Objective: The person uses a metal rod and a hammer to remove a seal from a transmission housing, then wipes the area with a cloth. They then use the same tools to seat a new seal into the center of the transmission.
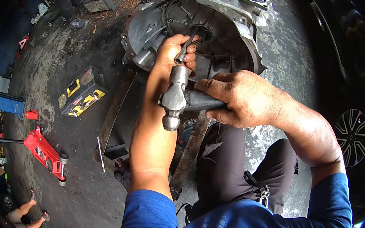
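Note:
A ball-peen hammer (174, 98) is gripped near its head by my right hand (247, 99), fingers wrapped round the dark handle. Its flat face points up toward my left hand (170, 52). In that hand's closed fingers is a dark metal rod with a hollow end (184, 52), the hollow end toward the hammer face, just short of it in this view. The rod's far end reaches to the central hole of a large gearbox bell housing (143, 27). A splined shaft (197, 42) shows beside my left fingertips, partly hidden by them.
Rusty metal bars (191, 155) run below my arms. A long steel tool (100, 155) lies on the floor left, near a red floor jack (45, 156) and a black-and-yellow case (83, 92). People's legs show at upper and lower left. A car wheel (352, 138) is at right.

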Tool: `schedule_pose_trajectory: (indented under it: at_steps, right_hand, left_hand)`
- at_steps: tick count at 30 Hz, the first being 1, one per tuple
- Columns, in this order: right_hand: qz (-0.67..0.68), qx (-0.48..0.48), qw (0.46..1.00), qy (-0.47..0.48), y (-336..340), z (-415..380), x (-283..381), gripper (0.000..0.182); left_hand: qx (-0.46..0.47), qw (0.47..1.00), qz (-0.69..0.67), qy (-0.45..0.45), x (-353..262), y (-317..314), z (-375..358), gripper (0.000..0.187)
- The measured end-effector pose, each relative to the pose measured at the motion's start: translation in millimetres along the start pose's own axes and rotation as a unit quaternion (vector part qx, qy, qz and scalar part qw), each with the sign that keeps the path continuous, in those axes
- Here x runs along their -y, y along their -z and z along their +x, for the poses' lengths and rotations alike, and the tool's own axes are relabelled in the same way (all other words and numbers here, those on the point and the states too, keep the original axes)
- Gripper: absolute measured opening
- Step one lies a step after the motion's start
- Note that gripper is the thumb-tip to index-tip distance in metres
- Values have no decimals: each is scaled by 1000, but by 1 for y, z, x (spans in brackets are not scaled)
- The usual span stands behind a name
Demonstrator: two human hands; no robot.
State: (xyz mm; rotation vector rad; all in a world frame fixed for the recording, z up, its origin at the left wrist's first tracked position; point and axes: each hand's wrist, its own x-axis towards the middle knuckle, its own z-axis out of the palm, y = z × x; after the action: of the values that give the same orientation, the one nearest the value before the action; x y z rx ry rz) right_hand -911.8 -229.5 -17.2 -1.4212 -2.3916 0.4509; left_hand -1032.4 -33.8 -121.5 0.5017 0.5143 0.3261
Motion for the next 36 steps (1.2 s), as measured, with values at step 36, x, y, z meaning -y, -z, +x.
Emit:
schedule_pose_trajectory:
  at_steps: [36]
  right_hand:
    - [-25,34,999,-15,-5,6,13,43]
  left_hand:
    - [22,999,48,-11,6,15,-9,36]
